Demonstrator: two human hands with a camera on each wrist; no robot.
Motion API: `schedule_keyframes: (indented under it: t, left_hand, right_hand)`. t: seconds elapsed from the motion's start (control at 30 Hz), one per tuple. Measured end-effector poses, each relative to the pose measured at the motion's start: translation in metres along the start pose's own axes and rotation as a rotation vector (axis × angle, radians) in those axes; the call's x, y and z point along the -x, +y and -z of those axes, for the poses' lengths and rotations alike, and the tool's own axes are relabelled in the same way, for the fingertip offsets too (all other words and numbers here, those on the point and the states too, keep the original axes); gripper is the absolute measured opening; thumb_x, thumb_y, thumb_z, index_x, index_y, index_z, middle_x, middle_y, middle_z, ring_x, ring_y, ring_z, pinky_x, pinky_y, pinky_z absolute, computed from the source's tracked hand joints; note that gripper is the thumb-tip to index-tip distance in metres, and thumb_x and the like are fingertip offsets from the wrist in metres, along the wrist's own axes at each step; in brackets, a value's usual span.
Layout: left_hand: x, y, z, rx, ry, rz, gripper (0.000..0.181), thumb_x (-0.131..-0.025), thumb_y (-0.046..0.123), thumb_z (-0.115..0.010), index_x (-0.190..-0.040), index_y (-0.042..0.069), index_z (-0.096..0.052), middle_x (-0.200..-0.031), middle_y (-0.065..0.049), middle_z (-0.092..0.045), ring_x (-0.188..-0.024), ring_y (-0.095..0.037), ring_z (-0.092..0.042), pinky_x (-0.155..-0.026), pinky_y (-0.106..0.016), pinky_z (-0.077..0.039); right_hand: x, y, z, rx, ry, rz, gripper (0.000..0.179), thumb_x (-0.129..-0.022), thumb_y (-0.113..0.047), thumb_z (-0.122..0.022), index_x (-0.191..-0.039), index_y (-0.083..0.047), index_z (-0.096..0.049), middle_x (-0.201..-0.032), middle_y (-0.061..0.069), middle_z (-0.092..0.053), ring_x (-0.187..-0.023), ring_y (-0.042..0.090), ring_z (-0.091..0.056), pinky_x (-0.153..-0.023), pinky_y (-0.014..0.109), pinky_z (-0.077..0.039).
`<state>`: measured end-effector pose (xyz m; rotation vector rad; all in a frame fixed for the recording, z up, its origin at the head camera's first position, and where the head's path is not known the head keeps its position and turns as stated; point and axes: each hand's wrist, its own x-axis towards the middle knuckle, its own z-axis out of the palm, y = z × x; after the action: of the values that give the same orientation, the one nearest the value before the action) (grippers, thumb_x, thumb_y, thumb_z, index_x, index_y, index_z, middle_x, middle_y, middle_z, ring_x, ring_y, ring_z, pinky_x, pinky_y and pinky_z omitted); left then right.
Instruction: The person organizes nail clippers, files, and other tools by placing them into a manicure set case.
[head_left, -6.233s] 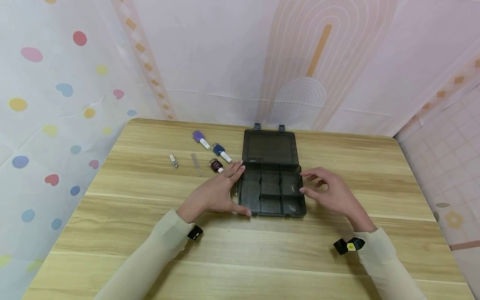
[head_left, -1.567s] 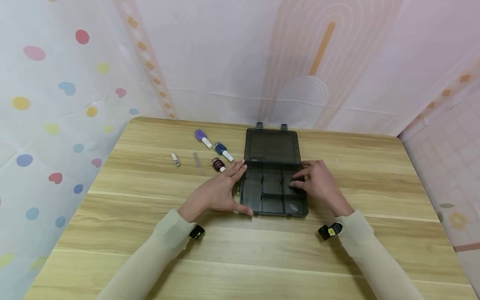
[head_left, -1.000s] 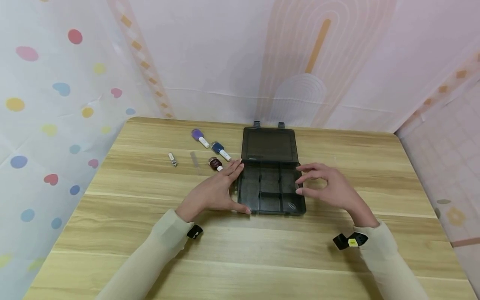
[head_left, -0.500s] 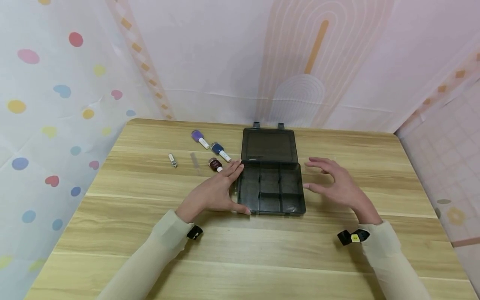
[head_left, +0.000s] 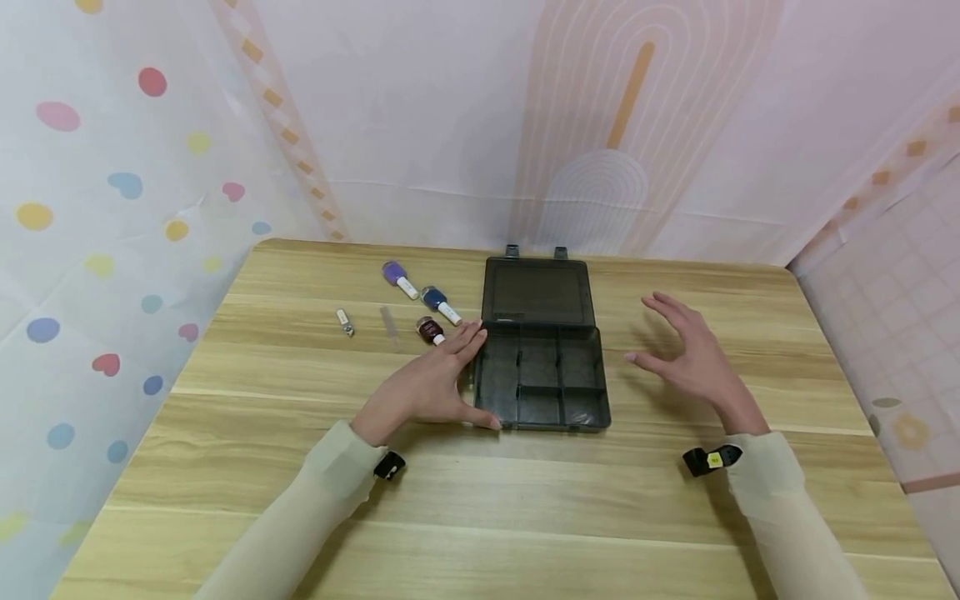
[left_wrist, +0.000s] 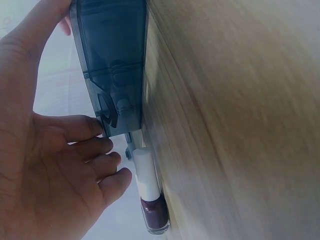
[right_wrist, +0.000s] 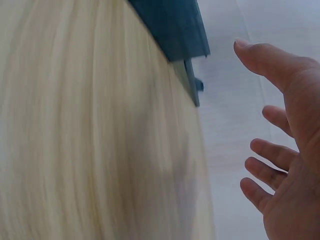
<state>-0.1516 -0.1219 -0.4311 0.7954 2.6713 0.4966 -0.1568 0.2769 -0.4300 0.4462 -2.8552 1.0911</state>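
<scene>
A dark translucent compartment box point(head_left: 538, 408) lies on the wooden table with its lid point(head_left: 537, 292) folded back. My left hand point(head_left: 427, 387) holds its left side, thumb at the front edge and fingertips by the rear left corner. In the left wrist view, the bent fingers touch the box wall point(left_wrist: 112, 50). To the right of the box, my right hand point(head_left: 693, 354) hovers apart from it, fingers spread and holding nothing. A faint pale mark shows in the front right compartment; I cannot tell what it is.
Left of the box lie a purple nail polish bottle point(head_left: 393, 272), a blue one point(head_left: 433, 297) and a dark red one point(head_left: 429, 329), partly behind my left hand. Farther left are a thin translucent strip point(head_left: 388, 323) and nail clippers point(head_left: 344, 322). Patterned cloth point(head_left: 420, 125) rises behind the table.
My right hand has come out of the rear right compartment and moved right, its fingers spreading. A small pale mark seen earlier in that compartment no longer shows. My left hand stays on the box.
</scene>
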Motion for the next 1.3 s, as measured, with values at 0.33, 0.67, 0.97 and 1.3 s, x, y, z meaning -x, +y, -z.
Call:
schedule_keyframes:
  t: [0.33,0.67,0.97,1.3]
  left_hand:
    - [0.001,0.001,0.0,-0.004,0.001,-0.006,0.138,-0.067,0.084,-0.074,-0.165,0.009,-0.013,-0.175,-0.009,-0.003,-0.162,-0.028,-0.003,-0.126,-0.051,-0.027]
    - [0.001,0.0,0.0,0.001,-0.008,-0.004,0.138,-0.067,0.085,-0.072,-0.165,0.01,-0.011,-0.175,-0.009,-0.003,-0.162,-0.028,-0.003,-0.126,-0.052,-0.027]
    - [0.001,0.002,0.001,0.002,-0.002,-0.007,0.138,-0.067,0.084,-0.073,-0.165,0.01,-0.011,-0.175,-0.009,-0.003,-0.162,-0.028,-0.003,-0.127,-0.051,-0.027]
    - [0.001,0.001,0.0,0.006,0.0,-0.006,0.138,-0.067,0.084,-0.074,-0.165,0.009,-0.012,-0.175,-0.008,-0.004,-0.162,-0.028,-0.003,-0.127,-0.051,-0.027]
  right_hand:
    - [-0.001,0.024,0.009,-0.001,0.002,-0.111,0.086,-0.088,-0.032,-0.082,-0.158,-0.008,-0.038,-0.166,0.023,-0.03,-0.151,0.052,-0.023,-0.117,0.074,-0.021]
    - [-0.009,0.05,0.018,0.039,-0.076,-0.242,0.086,-0.095,-0.044,-0.073,-0.161,-0.008,-0.031,-0.166,0.025,-0.029,-0.152,0.052,-0.023,-0.119,0.07,-0.024]
    - [-0.013,0.057,0.02,0.035,-0.056,-0.269,0.066,-0.099,-0.04,-0.068,-0.15,-0.002,-0.049,-0.159,0.025,-0.041,-0.147,0.051,-0.031,-0.118,0.067,-0.028]
    - [-0.015,0.058,0.015,0.037,0.006,-0.277,0.052,-0.098,-0.036,-0.07,-0.136,0.0,-0.064,-0.153,0.02,-0.052,-0.145,0.046,-0.04,-0.117,0.062,-0.033]
